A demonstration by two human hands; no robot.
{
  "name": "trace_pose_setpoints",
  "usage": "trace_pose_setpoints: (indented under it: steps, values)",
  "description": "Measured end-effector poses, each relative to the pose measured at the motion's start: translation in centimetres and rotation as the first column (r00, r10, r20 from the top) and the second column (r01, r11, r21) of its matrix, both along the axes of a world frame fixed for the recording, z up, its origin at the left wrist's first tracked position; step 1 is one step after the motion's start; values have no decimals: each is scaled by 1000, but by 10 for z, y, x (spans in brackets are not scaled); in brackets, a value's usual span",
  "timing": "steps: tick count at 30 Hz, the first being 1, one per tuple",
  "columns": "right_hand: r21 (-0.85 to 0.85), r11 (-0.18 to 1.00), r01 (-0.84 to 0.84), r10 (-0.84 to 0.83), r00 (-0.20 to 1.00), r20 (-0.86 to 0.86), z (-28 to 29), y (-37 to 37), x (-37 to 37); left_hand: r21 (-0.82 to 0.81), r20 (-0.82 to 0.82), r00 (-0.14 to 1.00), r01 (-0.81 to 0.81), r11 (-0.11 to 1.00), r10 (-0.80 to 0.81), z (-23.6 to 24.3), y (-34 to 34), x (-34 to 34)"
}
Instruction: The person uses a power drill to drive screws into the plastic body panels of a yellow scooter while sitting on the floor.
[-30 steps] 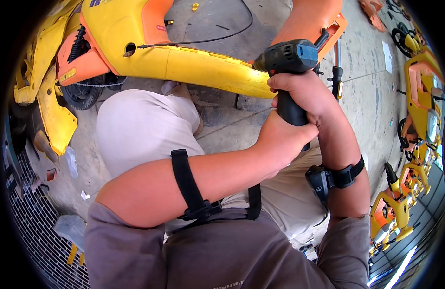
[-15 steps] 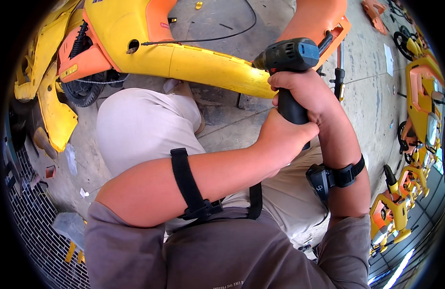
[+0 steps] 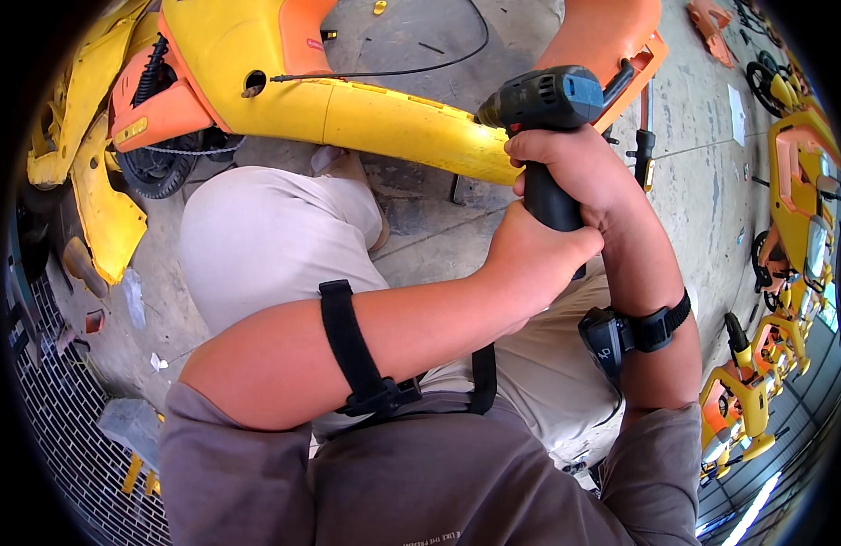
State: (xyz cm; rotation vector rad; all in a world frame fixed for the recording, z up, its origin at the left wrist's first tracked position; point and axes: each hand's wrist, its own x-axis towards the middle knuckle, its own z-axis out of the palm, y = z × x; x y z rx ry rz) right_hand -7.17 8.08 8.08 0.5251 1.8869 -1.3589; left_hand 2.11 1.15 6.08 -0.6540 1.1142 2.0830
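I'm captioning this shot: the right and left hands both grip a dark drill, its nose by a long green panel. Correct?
Not quite: the long panel is yellow, not green, as the head view shows. The right hand and left hand do both grip the dark drill, its nose by that panel.

Pairs black with blue on the power drill at one o'clock, yellow with orange on the bike bodywork at eleven; outlines dark brickwork in white at eight.
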Motion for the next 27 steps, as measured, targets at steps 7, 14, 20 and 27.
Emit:
trace_pose_setpoints:
  steps: [7, 14, 20, 27]
  values:
    - [-8, 1000, -2, 2, 1000, -9, -1, -4, 0, -35, 12, 1000, 9, 999, -8, 1, -3, -1]
    - [-11, 1000, -27, 27, 999, -17, 1, -9, 0, -37, 14, 1000, 8, 999, -7, 0, -8, -1]
    - [-2, 1000, -24, 24, 1000, -9, 0, -14, -3, -46, 41, 999, 33, 998, -31, 3, -14, -4]
    - [-16, 999, -43, 42, 999, -3, -1, -20, -5, -63, 17, 1000, 2, 998, -1, 3, -18, -4]
